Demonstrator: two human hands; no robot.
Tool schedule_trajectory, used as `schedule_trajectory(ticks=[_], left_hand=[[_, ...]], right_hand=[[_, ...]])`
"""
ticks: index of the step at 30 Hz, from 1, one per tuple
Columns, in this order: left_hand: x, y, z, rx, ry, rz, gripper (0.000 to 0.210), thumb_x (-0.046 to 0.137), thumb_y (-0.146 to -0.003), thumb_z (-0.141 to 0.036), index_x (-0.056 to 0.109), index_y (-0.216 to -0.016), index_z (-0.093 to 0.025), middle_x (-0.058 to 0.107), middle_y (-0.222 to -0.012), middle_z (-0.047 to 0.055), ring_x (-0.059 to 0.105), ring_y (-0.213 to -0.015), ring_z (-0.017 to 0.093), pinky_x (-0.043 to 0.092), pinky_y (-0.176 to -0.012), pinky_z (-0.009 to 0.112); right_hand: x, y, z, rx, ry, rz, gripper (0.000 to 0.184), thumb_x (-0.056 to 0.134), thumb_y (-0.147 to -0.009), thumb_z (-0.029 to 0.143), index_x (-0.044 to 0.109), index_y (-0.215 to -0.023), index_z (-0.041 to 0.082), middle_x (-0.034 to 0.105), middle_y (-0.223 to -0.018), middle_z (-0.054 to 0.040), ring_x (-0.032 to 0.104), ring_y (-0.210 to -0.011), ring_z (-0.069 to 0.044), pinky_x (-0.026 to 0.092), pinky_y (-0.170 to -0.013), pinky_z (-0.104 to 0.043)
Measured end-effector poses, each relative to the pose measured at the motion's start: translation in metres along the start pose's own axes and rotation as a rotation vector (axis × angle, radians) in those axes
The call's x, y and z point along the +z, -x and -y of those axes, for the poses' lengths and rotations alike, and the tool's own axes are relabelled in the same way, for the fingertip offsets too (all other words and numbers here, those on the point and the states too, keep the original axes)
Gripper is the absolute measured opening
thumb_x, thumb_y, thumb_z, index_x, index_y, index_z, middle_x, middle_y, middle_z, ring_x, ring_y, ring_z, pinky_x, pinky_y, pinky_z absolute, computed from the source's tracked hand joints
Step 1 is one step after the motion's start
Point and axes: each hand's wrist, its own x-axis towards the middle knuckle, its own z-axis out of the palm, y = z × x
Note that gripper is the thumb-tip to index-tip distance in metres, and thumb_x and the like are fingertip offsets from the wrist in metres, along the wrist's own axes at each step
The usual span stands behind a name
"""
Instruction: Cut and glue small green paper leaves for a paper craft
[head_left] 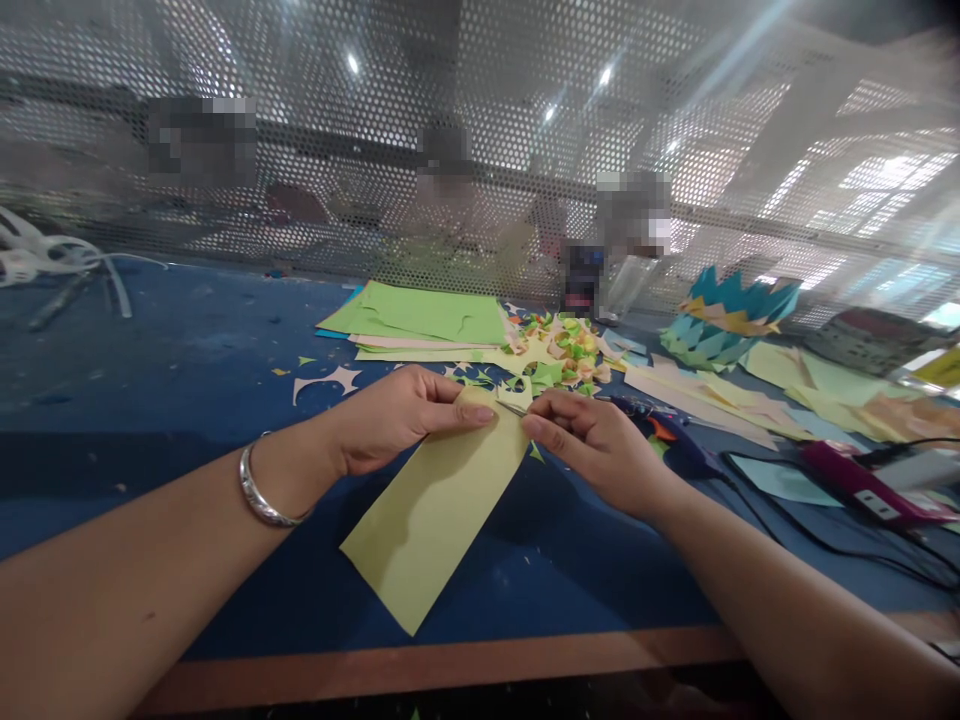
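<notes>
A long pale yellow paper strip [439, 515] slants over the blue table, its near corner pointing at me. My left hand [409, 415] pinches the strip near its far end, thumb on top. My right hand [589, 440] is closed at the strip's far right edge. From its fingers a thin silver blade [512, 408] reaches over the paper, looking like small scissors; the handles are hidden in the hand. Just beyond lies a yellow scrap [517, 388] with a rounded cut-out. White paper offcuts [326, 382] with curved edges rest left of it.
Stacked green sheets [435, 312] lie behind my hands, beside a heap of small curled paper pieces [566, 350]. At right are a glue gun [686, 445], a purple power strip [874, 485] with cables and a teal paper crown-like piece [727, 320]. A perforated metal screen [495, 130] closes the back.
</notes>
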Motion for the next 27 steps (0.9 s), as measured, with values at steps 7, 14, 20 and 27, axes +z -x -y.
schedule_trajectory(ticks=[7,14,20,27], left_hand=[[0.0026,0.0008,-0.0005,-0.013,0.006,0.009,0.019,0.083,-0.075,-0.033,0.079,-0.081,-0.015,0.078,-0.077,0.006,0.070,-0.063,0.014,0.056,-0.064,0.024],[0.0029,0.0003,-0.0002,-0.028,0.019,0.018,0.018,0.084,-0.074,-0.030,0.080,-0.080,-0.014,0.078,-0.078,0.008,0.070,-0.063,0.015,0.054,-0.060,0.023],[0.0039,0.0000,0.0001,-0.031,0.031,0.020,0.018,0.084,-0.074,-0.030,0.079,-0.078,-0.014,0.078,-0.077,0.009,0.069,-0.062,0.015,0.054,-0.059,0.023],[0.0030,-0.0006,0.0024,-0.045,0.022,0.075,0.021,0.083,-0.074,-0.032,0.080,-0.086,-0.015,0.079,-0.083,0.009,0.071,-0.067,0.016,0.055,-0.064,0.025]], right_hand=[[0.0004,0.0001,0.0011,-0.016,0.023,0.005,0.029,0.052,-0.100,0.042,0.057,-0.082,0.020,0.047,-0.070,0.0037,0.042,-0.064,-0.012,0.033,-0.059,-0.026],[0.0020,0.0007,-0.0011,-0.015,0.002,0.019,0.031,0.051,-0.100,0.045,0.057,-0.083,0.020,0.049,-0.072,0.0024,0.044,-0.065,-0.013,0.033,-0.060,-0.027],[0.0009,0.0012,-0.0014,-0.026,0.032,0.012,0.032,0.051,-0.100,0.046,0.058,-0.083,0.020,0.050,-0.072,0.0023,0.044,-0.066,-0.013,0.034,-0.061,-0.027],[0.0017,0.0013,-0.0002,-0.026,0.026,0.028,0.032,0.050,-0.100,0.046,0.060,-0.085,0.020,0.053,-0.076,0.0006,0.047,-0.070,-0.014,0.035,-0.063,-0.028]])
